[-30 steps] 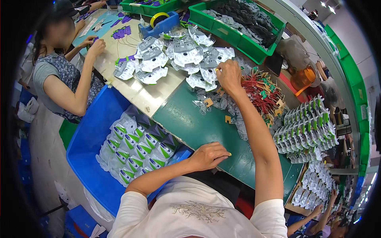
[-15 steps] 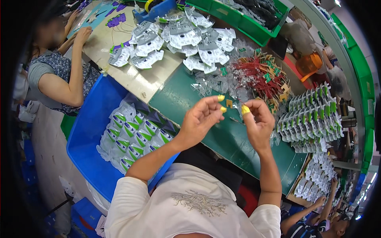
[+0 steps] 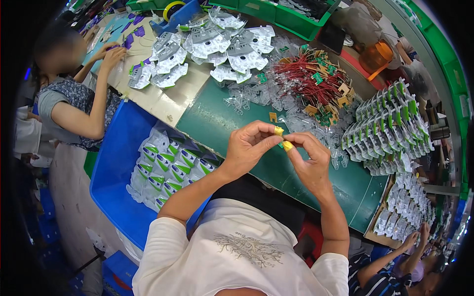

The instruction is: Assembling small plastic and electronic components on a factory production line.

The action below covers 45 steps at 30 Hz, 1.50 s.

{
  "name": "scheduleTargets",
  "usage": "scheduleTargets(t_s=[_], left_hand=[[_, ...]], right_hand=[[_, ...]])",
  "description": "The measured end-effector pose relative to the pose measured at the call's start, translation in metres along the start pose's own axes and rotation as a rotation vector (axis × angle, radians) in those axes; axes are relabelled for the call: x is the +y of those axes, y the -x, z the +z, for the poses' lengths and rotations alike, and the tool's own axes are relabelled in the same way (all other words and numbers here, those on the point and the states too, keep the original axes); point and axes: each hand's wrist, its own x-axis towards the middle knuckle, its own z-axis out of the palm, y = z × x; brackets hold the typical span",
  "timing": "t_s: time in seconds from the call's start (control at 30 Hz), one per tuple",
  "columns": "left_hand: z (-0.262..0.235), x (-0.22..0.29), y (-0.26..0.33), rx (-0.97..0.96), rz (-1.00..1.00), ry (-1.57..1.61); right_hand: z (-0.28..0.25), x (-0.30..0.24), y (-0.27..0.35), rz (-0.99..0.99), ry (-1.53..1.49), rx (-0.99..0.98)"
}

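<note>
Closer together than half a second ago, the person's left hand point(image 3: 248, 152) and right hand point(image 3: 313, 162) now meet above a green worktop point(image 3: 212, 111). Each grip presses thumb to forefinger, perhaps for steadiness; I cannot tell what they pinch. Just beyond lies a tan piece point(image 3: 273, 117), then clear plastic pieces point(image 3: 240, 100) and red wires point(image 3: 316, 79), seemingly heaped for easy reach. Farther out are grey-white shells point(image 3: 206, 43).
</note>
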Motion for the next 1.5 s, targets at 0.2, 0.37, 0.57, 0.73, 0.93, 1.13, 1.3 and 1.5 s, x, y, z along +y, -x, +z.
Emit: scheduleTargets(t_s=[0.2, 0.37, 0.57, 0.73, 0.93, 1.13, 1.3, 1.5], left_hand=[[-0.008, -0.006, -0.003, 0.018, -0.040, 0.089], [-0.010, -0.012, -0.003, -0.027, -0.156, -0.031], [-0.042, -0.017, -0.002, -0.175, -0.699, 0.518], [-0.077, 0.013, -0.021, -0.041, -0.117, -0.139], [-0.216, 0.045, -0.117, 0.442, 0.429, -1.567], [-0.258, 0.064, -0.150, 0.349, -0.066, -1.828], [-0.262, 0.067, -0.149, 0.367, 0.246, -1.936], [-0.188, 0.099, -0.094, 0.308, 0.578, -1.908]], right_hand=[[0.004, 0.001, -0.008, 0.130, -0.022, -0.080], [0.000, 0.010, -0.007, 0.136, -0.051, -0.125], [0.012, 0.029, -0.015, 0.132, -0.235, -0.296], [0.006, 0.034, -0.033, 0.306, -0.426, -0.197], [-0.026, 0.042, -0.070, 0.415, -0.437, -0.128], [-0.048, 0.062, -0.122, 0.374, -1.003, -0.165], [-0.072, 0.049, -0.132, 0.214, -1.256, -0.032], [-0.071, 0.026, -0.078, 0.417, -0.905, 0.073]])
